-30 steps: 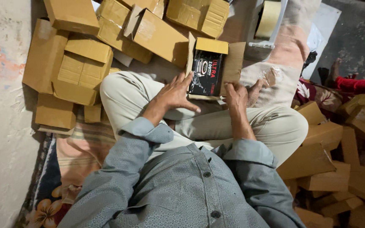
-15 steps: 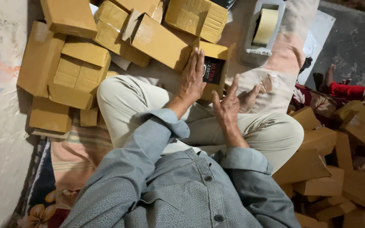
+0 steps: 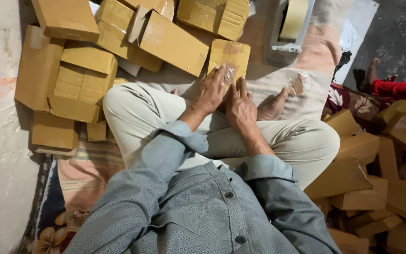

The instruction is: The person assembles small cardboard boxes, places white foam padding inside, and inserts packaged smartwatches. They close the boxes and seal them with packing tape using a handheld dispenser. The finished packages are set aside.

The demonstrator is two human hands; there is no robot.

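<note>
Left hand and right hand press flat, grasping nothing, on a closed small brown cardboard box; clear tape strip partly applied, sealing unfinished.

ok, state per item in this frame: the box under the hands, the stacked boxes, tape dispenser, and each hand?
small cardboard box: closed, lying in front of the crossed legs, both hands on its near end
left hand: flat, pressing on the box, no closed grip
right hand: flat beside the left, fingertips on the box
piled cardboard boxes: closed, lying at mixed angles
tape dispenser: loaded with a roll, untouched
flat cardboard pieces: heaped loosely
</note>
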